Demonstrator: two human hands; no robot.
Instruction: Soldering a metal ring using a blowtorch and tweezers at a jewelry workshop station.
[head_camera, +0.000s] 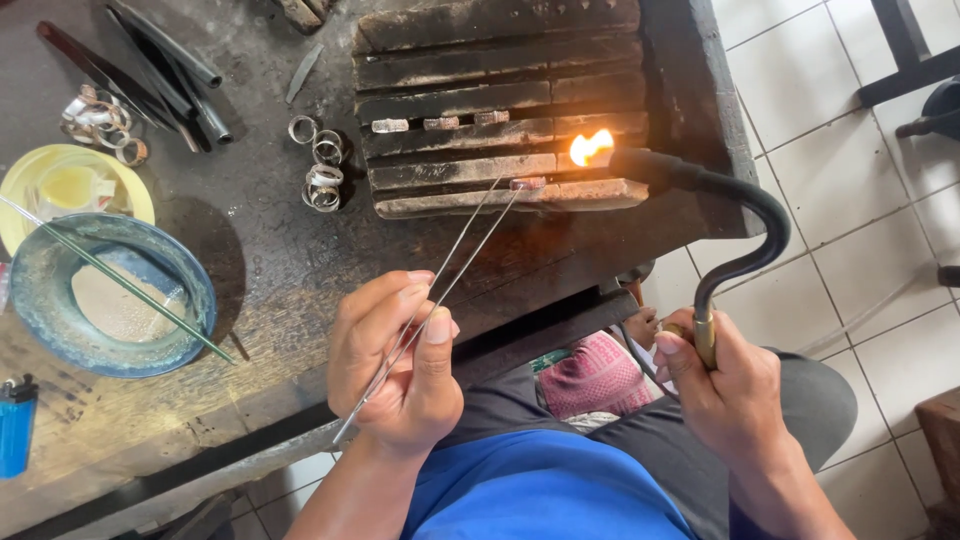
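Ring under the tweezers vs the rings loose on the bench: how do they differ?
The ring at the tweezers' tips sits on the charred block, beside the torch flame; the loose rings lie on the bare bench, away from the heat. The first is single and touched by the tweezers in the left hand; the others are clustered, untouched. All look like silvery metal bands.

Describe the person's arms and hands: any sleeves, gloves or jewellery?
Both the left hand and the right hand are bare: no gloves, rings or watch show. Forearms are uncovered with no sleeves in view. A blue shirt and dark grey trousers are worn.
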